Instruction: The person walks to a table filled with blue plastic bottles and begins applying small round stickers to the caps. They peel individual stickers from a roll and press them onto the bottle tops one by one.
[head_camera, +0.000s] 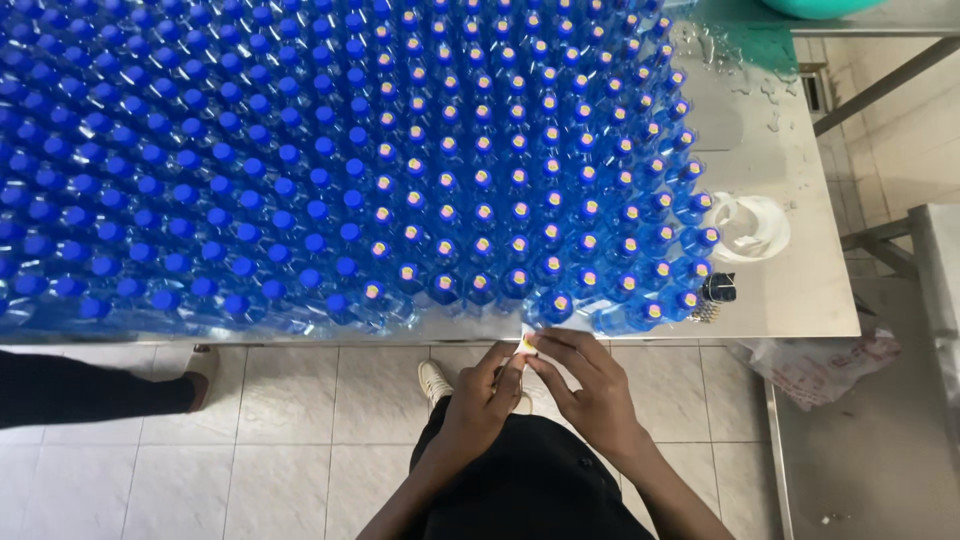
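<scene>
My left hand (487, 398) and my right hand (590, 385) meet just below the table's front edge. Together they pinch a small white and yellow sticker (526, 344) between the fingertips. Directly above them stand several clear bottles with blue caps (350, 170), packed tightly over a steel table (790, 290). The bottles on the right half carry round stickers on their caps (518, 277); those on the left have plain blue caps (150, 200).
A white roll of backing tape (752, 225) lies on the table's bare right side, with a small dark clip (716, 290) near it. Another person's dark-sleeved leg and shoe (110, 388) reach in from the left. A plastic bag (825, 365) lies on the tiled floor.
</scene>
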